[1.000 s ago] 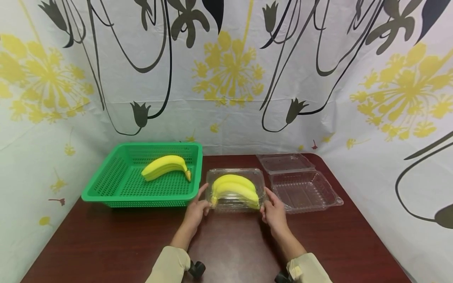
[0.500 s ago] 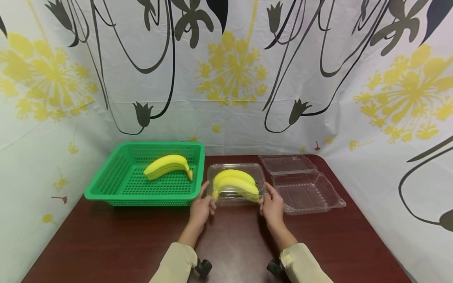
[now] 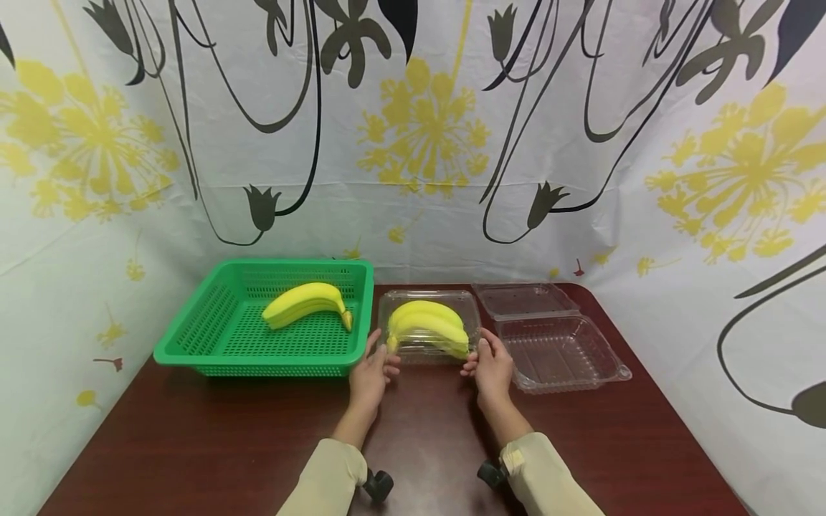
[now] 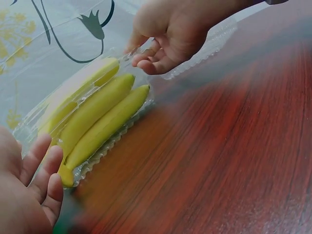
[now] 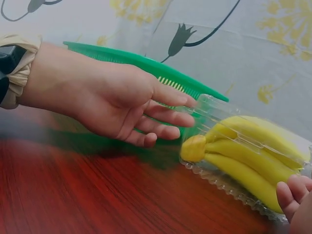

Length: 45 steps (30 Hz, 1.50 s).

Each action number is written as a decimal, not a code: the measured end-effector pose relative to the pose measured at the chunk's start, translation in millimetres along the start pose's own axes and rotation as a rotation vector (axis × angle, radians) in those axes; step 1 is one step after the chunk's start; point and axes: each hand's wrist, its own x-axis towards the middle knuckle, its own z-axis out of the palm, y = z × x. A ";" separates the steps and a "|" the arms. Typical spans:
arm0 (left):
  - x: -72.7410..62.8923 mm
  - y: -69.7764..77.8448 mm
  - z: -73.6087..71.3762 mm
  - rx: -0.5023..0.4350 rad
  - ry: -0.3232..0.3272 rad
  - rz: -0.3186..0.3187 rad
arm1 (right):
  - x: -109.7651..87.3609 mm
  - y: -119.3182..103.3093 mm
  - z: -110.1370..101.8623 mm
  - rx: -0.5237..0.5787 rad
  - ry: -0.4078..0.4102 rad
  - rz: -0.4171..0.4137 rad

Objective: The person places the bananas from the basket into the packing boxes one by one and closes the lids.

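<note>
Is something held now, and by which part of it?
The left hand shows no grip at the left end of the closed clear box; whether the right hand pinches its right end cannot be told.

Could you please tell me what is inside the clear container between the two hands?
A bunch of yellow bananas lies inside the clear container; what is directly under the bunch is covered.

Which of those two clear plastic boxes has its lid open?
The box farthest right: its lid lies folded back behind it. The other box, beside the green basket, is closed over bananas.
</note>
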 end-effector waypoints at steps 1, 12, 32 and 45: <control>-0.4 0.4 0.3 0.003 -0.001 0.002 | -0.1 -0.5 0.5 0.011 -0.003 0.010; -7.4 6.5 3.4 0.027 -0.039 0.023 | -6.1 -7.3 0.7 0.078 -0.052 0.102; -41.4 60.6 2.0 -0.002 -0.222 0.137 | -30.7 -29.2 -9.4 -0.009 -0.137 -0.038; -45.0 95.8 -12.9 0.033 -0.285 0.286 | -21.2 -26.6 -34.3 -0.266 -0.110 -0.546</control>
